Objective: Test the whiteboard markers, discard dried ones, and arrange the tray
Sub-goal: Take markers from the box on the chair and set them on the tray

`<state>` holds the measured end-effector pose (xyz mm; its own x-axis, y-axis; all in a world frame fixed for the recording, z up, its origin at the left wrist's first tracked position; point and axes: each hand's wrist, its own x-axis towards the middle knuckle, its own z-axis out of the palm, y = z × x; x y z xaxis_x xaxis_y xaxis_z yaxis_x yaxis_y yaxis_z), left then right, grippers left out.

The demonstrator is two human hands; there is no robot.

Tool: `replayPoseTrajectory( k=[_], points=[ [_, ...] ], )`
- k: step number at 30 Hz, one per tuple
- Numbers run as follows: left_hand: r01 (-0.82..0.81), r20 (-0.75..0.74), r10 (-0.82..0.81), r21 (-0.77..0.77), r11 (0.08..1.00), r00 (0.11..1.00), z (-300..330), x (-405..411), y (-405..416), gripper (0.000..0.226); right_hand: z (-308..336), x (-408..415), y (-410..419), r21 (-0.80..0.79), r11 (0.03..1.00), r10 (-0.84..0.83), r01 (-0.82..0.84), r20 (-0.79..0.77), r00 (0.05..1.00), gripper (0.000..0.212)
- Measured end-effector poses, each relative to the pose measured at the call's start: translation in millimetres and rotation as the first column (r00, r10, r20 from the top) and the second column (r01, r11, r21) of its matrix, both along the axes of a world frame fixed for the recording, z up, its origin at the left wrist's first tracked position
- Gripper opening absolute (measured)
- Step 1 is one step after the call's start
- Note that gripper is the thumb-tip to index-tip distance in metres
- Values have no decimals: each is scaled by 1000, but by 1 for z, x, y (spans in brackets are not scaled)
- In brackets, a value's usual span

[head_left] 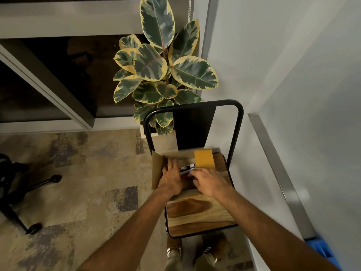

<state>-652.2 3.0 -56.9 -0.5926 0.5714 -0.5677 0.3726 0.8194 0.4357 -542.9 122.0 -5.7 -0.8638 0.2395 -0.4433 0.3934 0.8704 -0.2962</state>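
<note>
An open cardboard box (157, 169) stands on the wooden seat of a chair (197, 214), its flaps spread and one yellow flap (204, 159) raised at the back right. Inside, markers (187, 168) with white and dark barrels lie between my hands. My left hand (171, 179) reaches into the box on its left side, fingers extended downward. My right hand (209, 181) lies over the box on the right, its fingertips touching the markers. Whether either hand grips a marker is hidden.
The chair's black metal back (193, 108) rises behind the box. A large potted plant (162, 71) stands behind it. A whiteboard with a metal tray rail (277, 165) runs along the right wall; something blue (322, 249) lies at its lower end. An office chair base (23, 192) is at left.
</note>
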Motion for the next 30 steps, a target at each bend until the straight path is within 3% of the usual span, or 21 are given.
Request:
replayPoseTrajectory(
  k=[3,6,9,12,16,19,24,30],
  points=[
    [9,-13,-9,-13,1000,1000,-1,1,13,96,13,12,7,50,994,-83,92,-160,984,28],
    [27,-15,-27,-6,1000,1000,-7,2,17,92,21,27,25,87,970,-202,226,-223,954,24],
    [29,-52,-29,9,1000,998,-14,1,17,88,21,37,48,193,912,-340,361,-135,931,20],
    [43,-73,-43,1,999,996,-20,2,21,80,14,34,56,170,901,-402,399,-17,916,20],
    [51,-41,-52,-18,999,998,-32,3,27,70,-7,6,44,-1,938,-346,346,-9,938,16],
    [126,-126,-135,-78,989,983,-41,1,35,53,-28,-14,34,-98,956,-267,275,85,960,30],
    [379,-215,-436,-260,888,874,-50,-10,48,39,-71,-30,36,9,997,-81,81,210,974,37],
    [404,-303,-593,-501,765,746,-61,-13,53,41,-100,-41,36,88,995,-71,52,221,973,38]
  ],
)
